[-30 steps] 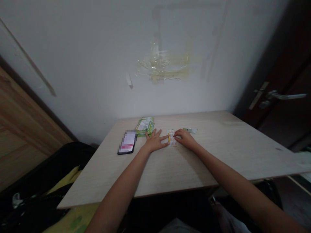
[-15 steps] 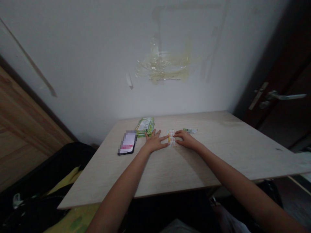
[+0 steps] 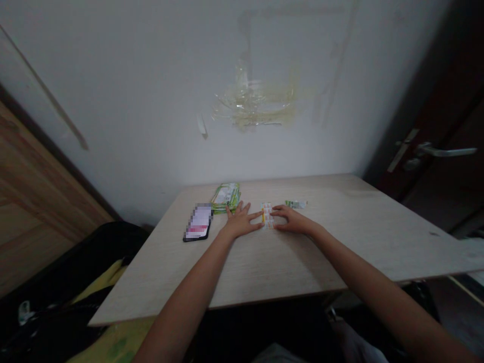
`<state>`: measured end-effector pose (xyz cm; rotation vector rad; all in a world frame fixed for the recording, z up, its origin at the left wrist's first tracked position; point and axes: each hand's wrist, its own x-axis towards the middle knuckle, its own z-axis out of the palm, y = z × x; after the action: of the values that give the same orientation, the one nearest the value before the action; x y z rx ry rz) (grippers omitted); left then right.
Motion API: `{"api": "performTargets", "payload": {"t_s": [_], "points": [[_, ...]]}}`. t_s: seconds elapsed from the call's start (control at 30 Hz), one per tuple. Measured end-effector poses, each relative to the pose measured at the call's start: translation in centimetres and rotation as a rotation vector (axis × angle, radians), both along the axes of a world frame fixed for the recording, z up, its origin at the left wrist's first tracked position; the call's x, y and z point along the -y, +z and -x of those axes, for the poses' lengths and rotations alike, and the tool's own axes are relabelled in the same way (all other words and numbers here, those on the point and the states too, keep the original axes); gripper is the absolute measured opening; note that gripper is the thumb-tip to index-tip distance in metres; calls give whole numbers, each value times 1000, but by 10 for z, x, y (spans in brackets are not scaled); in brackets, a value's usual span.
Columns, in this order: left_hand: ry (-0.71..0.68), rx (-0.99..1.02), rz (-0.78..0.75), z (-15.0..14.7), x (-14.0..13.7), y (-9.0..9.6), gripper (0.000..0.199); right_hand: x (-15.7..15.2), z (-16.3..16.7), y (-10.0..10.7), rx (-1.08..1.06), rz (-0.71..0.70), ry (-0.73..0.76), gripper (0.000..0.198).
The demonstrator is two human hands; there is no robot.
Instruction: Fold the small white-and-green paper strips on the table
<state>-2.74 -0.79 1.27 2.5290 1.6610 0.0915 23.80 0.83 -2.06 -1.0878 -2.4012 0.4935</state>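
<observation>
A small printed sheet (image 3: 268, 217), white with a yellow strip and rows of coloured marks, lies flat on the table between my hands. My left hand (image 3: 239, 223) rests with fingers spread, thumb and forefinger at the sheet's left edge. On the other side, my right hand (image 3: 293, 220) touches the sheet's right part with its fingertips, fingers apart. Close behind the left fingers sits a stack of green-and-white packets (image 3: 226, 196). Beyond the right hand lies a small green-and-white packet or strip (image 3: 296, 204), too small to make out.
A phone (image 3: 198, 223) with a lit, blurred screen lies left of my left hand. The pale wooden table (image 3: 264, 272) meets a wall with old tape (image 3: 260, 106). A dark door with a metal handle (image 3: 446, 150) stands at the right.
Almost nothing differs. The fingers of my right hand have shifted very slightly at the sheet; my left hand stays in place.
</observation>
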Motion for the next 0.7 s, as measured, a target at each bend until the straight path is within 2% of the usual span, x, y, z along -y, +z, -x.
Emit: {"api": "performTargets", "payload": {"t_s": [0.2, 0.37, 0.57, 0.7], "points": [[-6, 27, -50, -1, 4, -1, 62, -1, -3, -7, -58, 2, 4, 54], [-15, 30, -76, -1, 5, -2, 60, -3, 1, -8, -161, -43, -23, 28], [-20, 26, -84, -1, 4, -4, 59, -3, 14, 1, -133, -131, -151, 22], [-12, 24, -78, -2, 5, -2, 59, -4, 20, 4, -82, -134, -220, 19]]}}
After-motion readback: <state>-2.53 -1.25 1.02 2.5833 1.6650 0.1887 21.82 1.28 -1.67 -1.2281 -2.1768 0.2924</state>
